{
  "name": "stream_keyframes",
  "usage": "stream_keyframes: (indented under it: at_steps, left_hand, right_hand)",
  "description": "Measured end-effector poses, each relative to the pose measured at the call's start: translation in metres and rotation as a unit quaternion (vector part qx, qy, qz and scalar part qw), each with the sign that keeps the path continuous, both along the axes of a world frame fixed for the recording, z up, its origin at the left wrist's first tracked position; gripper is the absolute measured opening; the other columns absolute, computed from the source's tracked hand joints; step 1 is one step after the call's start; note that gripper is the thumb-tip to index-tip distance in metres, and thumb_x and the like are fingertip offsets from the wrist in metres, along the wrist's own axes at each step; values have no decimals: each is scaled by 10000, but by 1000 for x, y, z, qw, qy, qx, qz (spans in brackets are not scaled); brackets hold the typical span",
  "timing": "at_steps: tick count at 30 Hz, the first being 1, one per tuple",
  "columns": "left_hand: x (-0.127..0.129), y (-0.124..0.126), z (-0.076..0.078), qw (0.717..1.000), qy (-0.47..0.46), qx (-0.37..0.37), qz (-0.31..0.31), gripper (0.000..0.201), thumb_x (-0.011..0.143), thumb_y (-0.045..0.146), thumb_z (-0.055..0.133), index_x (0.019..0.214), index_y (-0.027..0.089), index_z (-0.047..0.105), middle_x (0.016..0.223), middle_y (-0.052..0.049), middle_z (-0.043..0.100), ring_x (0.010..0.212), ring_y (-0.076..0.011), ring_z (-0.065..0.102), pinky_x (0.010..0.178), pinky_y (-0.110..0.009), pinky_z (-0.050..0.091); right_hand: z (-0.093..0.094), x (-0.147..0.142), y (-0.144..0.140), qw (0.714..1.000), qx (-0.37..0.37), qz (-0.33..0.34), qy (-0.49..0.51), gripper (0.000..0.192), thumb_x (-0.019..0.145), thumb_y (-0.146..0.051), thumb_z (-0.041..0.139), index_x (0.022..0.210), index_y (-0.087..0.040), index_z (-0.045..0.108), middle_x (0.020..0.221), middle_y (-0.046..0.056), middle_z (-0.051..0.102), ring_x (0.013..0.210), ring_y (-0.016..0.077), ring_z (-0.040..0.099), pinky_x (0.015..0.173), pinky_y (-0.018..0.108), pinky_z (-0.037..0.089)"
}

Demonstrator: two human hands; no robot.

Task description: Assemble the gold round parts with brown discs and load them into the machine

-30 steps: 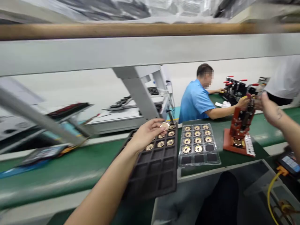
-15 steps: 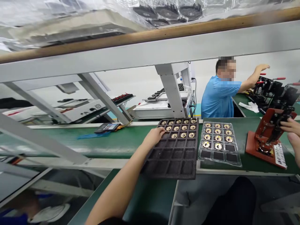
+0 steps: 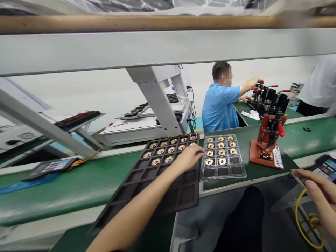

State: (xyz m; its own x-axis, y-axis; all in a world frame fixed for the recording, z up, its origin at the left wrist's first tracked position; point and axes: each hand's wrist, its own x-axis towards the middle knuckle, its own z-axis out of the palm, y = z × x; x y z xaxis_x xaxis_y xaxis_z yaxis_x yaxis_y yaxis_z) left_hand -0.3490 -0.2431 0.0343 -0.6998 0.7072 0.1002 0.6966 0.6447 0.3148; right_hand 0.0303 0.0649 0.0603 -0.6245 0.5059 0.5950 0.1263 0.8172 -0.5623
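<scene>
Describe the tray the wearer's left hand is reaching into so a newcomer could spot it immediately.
Start at the green conveyor belt running across the view. The dark tray lies near its front edge, under the left hand, beside a clear tray. Unlike that glossy neighbour, it is matte dark and larger, with gold discs only in its far rows.

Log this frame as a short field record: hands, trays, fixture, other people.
Left hand: over the dark brown compartment tray, at its filled back rows; grasp unclear.
Right hand: low at right, near a yellow cable; holds nothing visible.
Tray contents: gold round parts in the far rows; near rows empty.
Clear plastic tray: beside it, mostly filled.
Fixture: red toggle press on the green belt.
Others: person in blue shirt at a bench behind.
</scene>
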Motion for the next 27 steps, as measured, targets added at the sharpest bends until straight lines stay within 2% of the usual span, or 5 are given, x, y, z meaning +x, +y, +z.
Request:
stream_keyframes:
  at_steps: [4, 10, 18, 22, 27]
  left_hand:
    - [32, 75, -22, 999, -1, -28, -45, 202, 956, 320, 674, 859, 180, 783, 1032, -148, 769, 1065, -313, 721, 963, -376, 523]
    - [29, 92, -37, 998, -27, -54, -35, 220, 841, 338, 798, 738, 185, 679, 899, -118, 743, 914, -309, 725, 783, -352, 514]
    - [60, 126, 24, 987, -10, 47, -153, 89, 956, 230, 604, 867, 219, 602, 921, -42, 683, 874, -224, 669, 786, -319, 502]
    - [132, 170, 59, 902, -12, 222, -370, 111, 1016, 198, 571, 922, 226, 622, 951, -40, 702, 900, -196, 689, 824, -308, 541]
    - [213, 221, 62, 733, 76, 342, -583, 173, 1051, 103, 524, 1134, 201, 639, 1075, -116, 728, 1005, -212, 722, 877, -327, 602]
  right_hand:
    - [-6, 12, -1, 998, -25, 38, -39, 341, 980, -573, 610, 1188, -357, 773, 1164, 46, 829, 1042, 333, 806, 893, 420, 688]
    - [-55, 80, 14, 993, -84, -26, -82, 348, 959, -519, 672, 1262, -376, 765, 1222, 46, 814, 1073, 348, 801, 864, 374, 714]
    - [-62, 110, 9, 974, -204, -69, -65, 356, 943, -557, 703, 1202, -332, 798, 1193, 63, 819, 1099, 328, 794, 906, 335, 689]
    - [-28, 82, -10, 964, -265, -28, 14, 355, 1014, -570, 611, 1087, -253, 753, 904, 74, 792, 825, 249, 786, 758, 317, 670]
    - [6, 64, -16, 961, -258, 53, 84, 525, 921, -426, 787, 1382, -253, 604, 1022, 55, 719, 813, 190, 690, 722, 308, 613]
